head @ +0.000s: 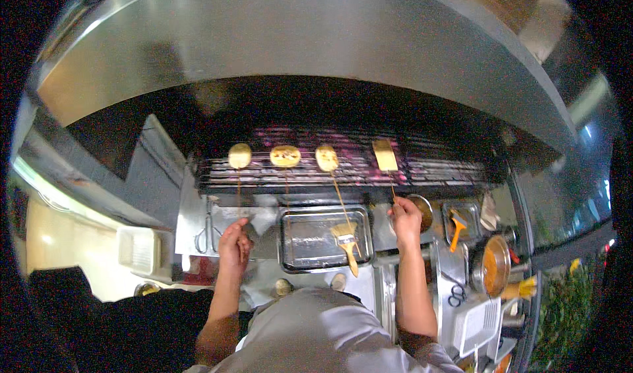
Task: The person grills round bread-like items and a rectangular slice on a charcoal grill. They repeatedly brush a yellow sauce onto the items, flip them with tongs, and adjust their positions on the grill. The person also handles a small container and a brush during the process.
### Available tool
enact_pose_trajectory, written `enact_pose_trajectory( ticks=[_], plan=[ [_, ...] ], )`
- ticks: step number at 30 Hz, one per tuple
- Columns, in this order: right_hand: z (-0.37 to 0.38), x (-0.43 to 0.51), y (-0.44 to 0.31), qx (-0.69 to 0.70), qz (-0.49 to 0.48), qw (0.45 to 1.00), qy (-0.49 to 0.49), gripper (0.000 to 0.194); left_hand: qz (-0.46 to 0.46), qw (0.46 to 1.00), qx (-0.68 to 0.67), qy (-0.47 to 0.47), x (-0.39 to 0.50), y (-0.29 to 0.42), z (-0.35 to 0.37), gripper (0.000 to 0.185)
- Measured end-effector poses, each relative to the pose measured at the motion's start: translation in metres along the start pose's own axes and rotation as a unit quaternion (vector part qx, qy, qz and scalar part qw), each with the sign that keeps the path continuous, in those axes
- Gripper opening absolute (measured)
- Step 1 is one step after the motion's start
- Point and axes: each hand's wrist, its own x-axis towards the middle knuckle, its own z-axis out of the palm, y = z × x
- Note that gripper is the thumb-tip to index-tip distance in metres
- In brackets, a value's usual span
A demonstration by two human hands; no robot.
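Note:
Four skewered pieces of pale food lie in a row over the bars of a grill (425,173). My right hand (406,217) grips the stick of the rectangular piece (385,155) at the right. Near the stick of the leftmost round piece (240,155) is my left hand (235,239), its fingers curled; whether they touch the stick is unclear. Between the hands are an oval piece (285,156) with darker bits on top and another round piece (326,158). A wooden-handled brush (346,242) rests across a rectangular metal tray (282,242), beside a skewer stick.
An orange-handled brush (458,230) leans in a small tray at the right. Beyond it stand a metal bowl of orange sauce (490,266), scissors (457,295) and a white basket (477,326). Scissors (201,239) lie left of my left hand. A metal hood (306,32) overhangs the grill.

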Motion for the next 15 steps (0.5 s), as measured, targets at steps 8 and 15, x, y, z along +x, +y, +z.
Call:
enact_pose_trajectory(
  ticks=[8,15],
  plan=[
    [0.008,0.004,-0.006,-0.007,-0.011,1.0,0.025,0.022,-0.029,0.999,-0.005,0.032,0.003,0.001,-0.008,0.028],
    [0.008,0.004,0.006,0.075,0.069,0.995,-0.011,0.019,-0.018,0.999,-0.033,0.001,-0.004,-0.001,-0.008,0.028]
  ],
)
